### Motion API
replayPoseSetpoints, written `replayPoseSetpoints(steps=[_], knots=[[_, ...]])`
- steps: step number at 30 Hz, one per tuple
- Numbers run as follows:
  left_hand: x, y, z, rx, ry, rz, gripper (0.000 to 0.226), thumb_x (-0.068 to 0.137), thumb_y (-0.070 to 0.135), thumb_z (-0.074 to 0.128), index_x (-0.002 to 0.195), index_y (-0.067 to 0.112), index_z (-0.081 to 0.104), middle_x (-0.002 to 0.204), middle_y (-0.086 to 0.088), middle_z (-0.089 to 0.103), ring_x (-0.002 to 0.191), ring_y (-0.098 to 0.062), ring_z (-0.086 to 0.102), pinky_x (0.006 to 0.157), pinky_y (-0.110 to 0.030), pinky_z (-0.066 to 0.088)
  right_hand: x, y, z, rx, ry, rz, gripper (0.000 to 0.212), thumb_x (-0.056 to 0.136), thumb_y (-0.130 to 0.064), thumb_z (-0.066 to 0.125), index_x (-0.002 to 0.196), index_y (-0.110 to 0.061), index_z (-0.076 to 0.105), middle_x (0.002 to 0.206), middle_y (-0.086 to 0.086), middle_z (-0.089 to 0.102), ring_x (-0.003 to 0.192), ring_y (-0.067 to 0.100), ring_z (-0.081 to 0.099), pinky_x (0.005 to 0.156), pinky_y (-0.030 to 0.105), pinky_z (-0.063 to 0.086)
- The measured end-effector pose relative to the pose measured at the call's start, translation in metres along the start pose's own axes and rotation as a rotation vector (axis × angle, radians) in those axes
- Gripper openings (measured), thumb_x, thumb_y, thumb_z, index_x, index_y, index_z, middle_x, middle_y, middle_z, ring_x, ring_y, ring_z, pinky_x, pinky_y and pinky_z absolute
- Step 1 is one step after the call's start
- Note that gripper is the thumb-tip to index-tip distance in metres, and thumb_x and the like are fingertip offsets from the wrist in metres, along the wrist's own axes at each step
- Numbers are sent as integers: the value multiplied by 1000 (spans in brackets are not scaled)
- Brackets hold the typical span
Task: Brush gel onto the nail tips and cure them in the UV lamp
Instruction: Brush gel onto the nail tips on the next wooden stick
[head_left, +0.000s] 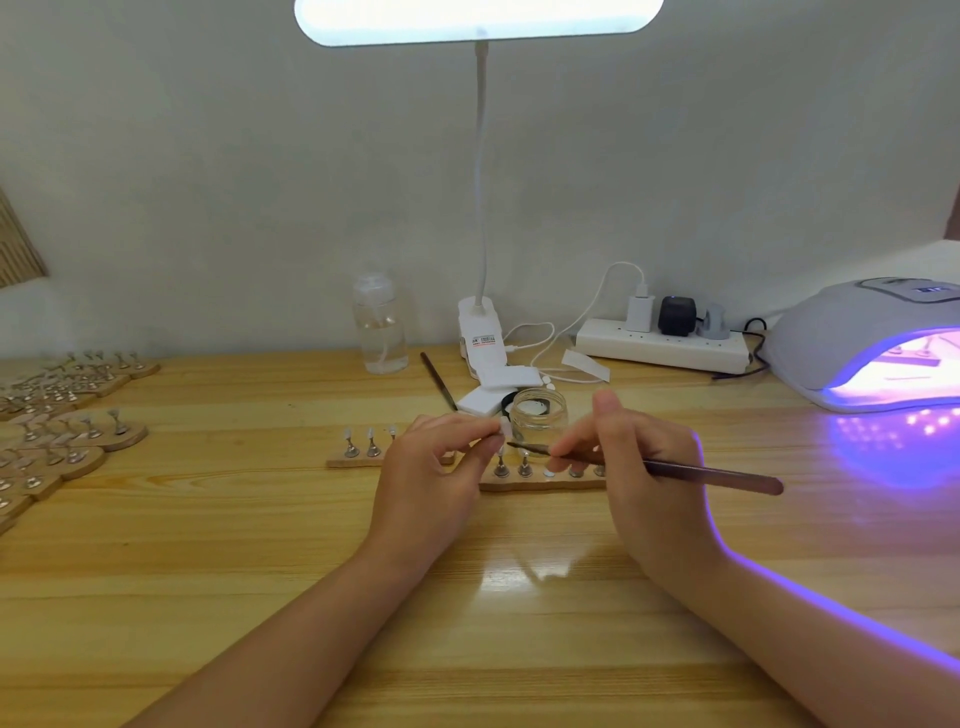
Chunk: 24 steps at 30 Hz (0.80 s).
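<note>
- The left hand (441, 457) has its grip closed on one small nail tip (505, 429), pinched between thumb and fingers and held up above the worktop (260, 545).
- The right hand (639, 462) has its grip closed on a thin brush (711, 472), held like a pencil.
- The brush lies almost flat. Its long handle sticks out to the right of the grip, and its hairy end points left, toward the nail tip.
- The brush end is just below and beside the nail tip, very near. I cannot tell if they touch.
- So I think the next move is a small stroke to the left, and the right hand is the one to make it.
- Right under both grips is a wooden strip (540, 486) with more little stands.
- Just behind them stands a small glass jar (538, 415).
- Far off to the right of the brush hand, the UV lamp (857, 343) glows purple.
</note>
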<state>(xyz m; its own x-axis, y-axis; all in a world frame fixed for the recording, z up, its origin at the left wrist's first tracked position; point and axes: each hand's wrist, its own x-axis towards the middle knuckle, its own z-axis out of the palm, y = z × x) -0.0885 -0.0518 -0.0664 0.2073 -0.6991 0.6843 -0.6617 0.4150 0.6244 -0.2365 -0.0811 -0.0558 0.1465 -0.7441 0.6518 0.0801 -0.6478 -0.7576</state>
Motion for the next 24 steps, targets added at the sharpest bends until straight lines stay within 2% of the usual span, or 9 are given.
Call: replayPoseSetpoints(steps=[3, 5, 7, 9, 12, 16, 18, 21, 24], knots=[[0, -2, 0, -40, 4, -31, 37, 74, 9, 70, 80, 45, 62, 72, 37, 61, 81, -2, 58, 76, -9, 41, 1, -1, 0, -24, 5, -34, 42, 87, -43, 38, 67, -21, 67, 68, -6, 68, 64, 5, 63, 62, 15, 47], [0, -2, 1, -68, -1, -49, 34, 75, 12, 70, 79, 45, 63, 75, 37, 62, 77, 0, 59, 80, -18, 44, 1, 0, 0, -74, -18, -20, 39, 91, -45, 44, 70, -23, 68, 71, -7, 69, 69, 6, 64, 65, 17, 49], [0, -2, 1, -91, -4, -52, 31, 74, 14, 70, 78, 44, 64, 75, 36, 63, 74, 2, 60, 83, -23, 45, 0, -1, 1, 2, -11, 49, 43, 91, -43, 44, 65, -19, 68, 64, -2, 69, 62, 5, 64, 62, 15, 49], [1, -1, 1, -115, -5, -53, 27, 73, 19, 69, 78, 45, 64, 75, 35, 64, 74, 5, 60, 79, -19, 46, 0, -1, 1, 67, 17, 66, 44, 90, -34, 41, 60, -15, 66, 57, 0, 67, 55, 5, 62, 58, 12, 47], [2, -4, 1, -133, -3, -53, 28, 73, 17, 70, 78, 44, 64, 73, 34, 64, 74, 6, 61, 75, -10, 45, 1, -3, 0, 14, 12, 13, 37, 90, -26, 38, 67, -19, 66, 67, -5, 68, 62, 1, 61, 59, 7, 43], [2, -6, 1, -137, 1, -59, 30, 75, 12, 70, 80, 41, 66, 75, 34, 64, 79, 6, 61, 75, -8, 44, -1, -4, 2, 55, -29, 100, 42, 90, -40, 44, 63, -16, 67, 62, 0, 68, 57, 4, 61, 56, 12, 45], [2, -6, 1, -137, 5, -64, 29, 74, 13, 70, 79, 41, 66, 75, 34, 64, 78, 5, 61, 76, -9, 44, -1, -3, 1, 79, -7, 112, 46, 91, -39, 44, 59, -15, 66, 55, 2, 66, 51, 7, 60, 53, 14, 46], [3, -6, 2, -138, 4, -53, 29, 73, 12, 71, 77, 40, 66, 74, 34, 64, 72, 4, 58, 72, -8, 42, 0, -3, 0, 18, 5, 43, 40, 92, -32, 40, 67, -17, 67, 64, -2, 68, 57, 3, 58, 55, 10, 42], [2, -7, 1, -142, 13, -53, 29, 73, 10, 71, 77, 38, 67, 73, 32, 65, 71, 4, 57, 70, -7, 40, -1, -5, 1, 33, -32, 88, 45, 91, -39, 42, 63, -15, 67, 61, 1, 67, 53, 1, 57, 54, 11, 42]])
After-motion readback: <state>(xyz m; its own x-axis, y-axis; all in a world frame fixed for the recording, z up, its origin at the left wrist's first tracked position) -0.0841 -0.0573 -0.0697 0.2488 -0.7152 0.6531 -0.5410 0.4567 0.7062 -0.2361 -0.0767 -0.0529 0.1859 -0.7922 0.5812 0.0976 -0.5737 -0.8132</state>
